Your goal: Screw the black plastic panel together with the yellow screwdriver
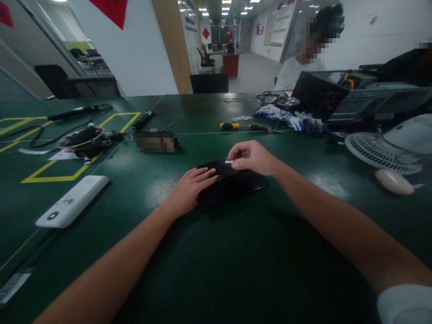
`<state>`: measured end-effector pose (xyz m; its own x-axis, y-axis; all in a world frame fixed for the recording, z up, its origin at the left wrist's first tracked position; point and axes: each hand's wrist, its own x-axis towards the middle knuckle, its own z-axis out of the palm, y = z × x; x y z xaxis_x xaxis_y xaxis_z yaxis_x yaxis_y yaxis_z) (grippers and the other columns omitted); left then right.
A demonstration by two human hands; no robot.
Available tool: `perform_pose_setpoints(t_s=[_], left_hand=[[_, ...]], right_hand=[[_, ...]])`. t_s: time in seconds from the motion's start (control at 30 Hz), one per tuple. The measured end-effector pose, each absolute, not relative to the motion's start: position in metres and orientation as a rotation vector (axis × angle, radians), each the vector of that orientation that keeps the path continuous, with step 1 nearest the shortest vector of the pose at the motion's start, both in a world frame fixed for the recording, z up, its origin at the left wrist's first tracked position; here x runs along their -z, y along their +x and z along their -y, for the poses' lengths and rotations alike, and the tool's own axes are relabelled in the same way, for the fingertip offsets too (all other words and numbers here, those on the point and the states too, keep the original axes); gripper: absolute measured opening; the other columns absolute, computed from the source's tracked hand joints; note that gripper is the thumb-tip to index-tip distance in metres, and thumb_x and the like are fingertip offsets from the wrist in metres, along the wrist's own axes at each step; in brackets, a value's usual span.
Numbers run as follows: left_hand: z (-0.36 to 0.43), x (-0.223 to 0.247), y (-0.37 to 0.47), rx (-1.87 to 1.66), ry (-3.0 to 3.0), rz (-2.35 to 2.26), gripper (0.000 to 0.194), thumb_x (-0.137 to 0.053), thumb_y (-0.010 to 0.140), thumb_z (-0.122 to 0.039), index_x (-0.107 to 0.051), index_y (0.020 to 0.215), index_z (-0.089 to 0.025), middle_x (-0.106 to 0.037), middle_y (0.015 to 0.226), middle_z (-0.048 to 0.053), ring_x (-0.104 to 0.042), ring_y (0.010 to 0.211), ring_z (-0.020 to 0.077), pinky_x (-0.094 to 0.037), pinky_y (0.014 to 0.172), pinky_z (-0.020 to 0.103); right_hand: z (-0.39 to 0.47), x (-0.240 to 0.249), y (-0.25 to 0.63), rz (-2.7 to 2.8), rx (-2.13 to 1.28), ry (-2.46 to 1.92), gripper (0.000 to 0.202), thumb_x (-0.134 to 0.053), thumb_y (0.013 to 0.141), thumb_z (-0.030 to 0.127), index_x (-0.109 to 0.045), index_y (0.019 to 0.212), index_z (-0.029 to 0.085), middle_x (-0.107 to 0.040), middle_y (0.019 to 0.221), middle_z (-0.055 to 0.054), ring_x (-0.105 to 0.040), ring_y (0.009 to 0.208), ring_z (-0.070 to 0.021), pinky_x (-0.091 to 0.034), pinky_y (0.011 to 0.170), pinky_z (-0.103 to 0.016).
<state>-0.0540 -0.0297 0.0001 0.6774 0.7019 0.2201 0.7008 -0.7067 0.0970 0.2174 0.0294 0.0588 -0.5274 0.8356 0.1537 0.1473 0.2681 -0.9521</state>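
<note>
A flat, glossy black panel point(241, 183) with rounded corners lies on the green table in front of me; I cannot tell exactly what it is. My left hand point(189, 188) rests on its left part, fingers stretched out over the surface. At the panel's far edge, my right hand point(254, 156) has thumb and fingers pinched together around a small shiny metal piece point(228, 161). Whether that piece is attached to the panel is unclear. The right fingertips are partly hidden behind the hand.
Two yellow-and-black screwdrivers point(229, 126) lie beyond the panel. To the left are a white power strip point(72, 201), coiled cables point(83, 137) and yellow tape marks. A white fan point(388, 144) and a pale mouse point(394, 181) stand right. A person point(297, 67) sits across the table.
</note>
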Motion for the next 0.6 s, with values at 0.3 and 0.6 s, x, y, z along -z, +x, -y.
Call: perform_pose_setpoints(t_s=[0.3, 0.6], left_hand=[[0.034, -0.003, -0.05, -0.388, 2.987, -1.119, 0.066, -0.068, 0.086, -0.005, -0.058, 0.148, -0.024, -0.039, 0.173, 0.016, -0.046, 0.153, 0.0388, -0.043, 0.121, 0.065], [0.034, -0.002, -0.049, -0.285, 3.016, -1.086, 0.096, -0.065, 0.083, 0.001, -0.032, 0.166, -0.034, -0.031, 0.177, 0.013, -0.047, 0.153, 0.0375, -0.038, 0.123, 0.063]], right_hand=[[-0.038, -0.033, 0.204, 1.38, -1.435, -0.928, 0.027, -0.064, 0.061, 0.04, -0.069, 0.08, 0.021, -0.063, 0.079, -0.002, -0.055, 0.077, -0.0187, -0.046, 0.073, -0.033], [-0.039, -0.017, 0.195, 1.367, -1.325, -0.987, 0.032, -0.064, 0.066, 0.044, -0.067, 0.089, 0.021, -0.063, 0.09, -0.002, -0.057, 0.084, -0.0184, -0.049, 0.082, -0.034]])
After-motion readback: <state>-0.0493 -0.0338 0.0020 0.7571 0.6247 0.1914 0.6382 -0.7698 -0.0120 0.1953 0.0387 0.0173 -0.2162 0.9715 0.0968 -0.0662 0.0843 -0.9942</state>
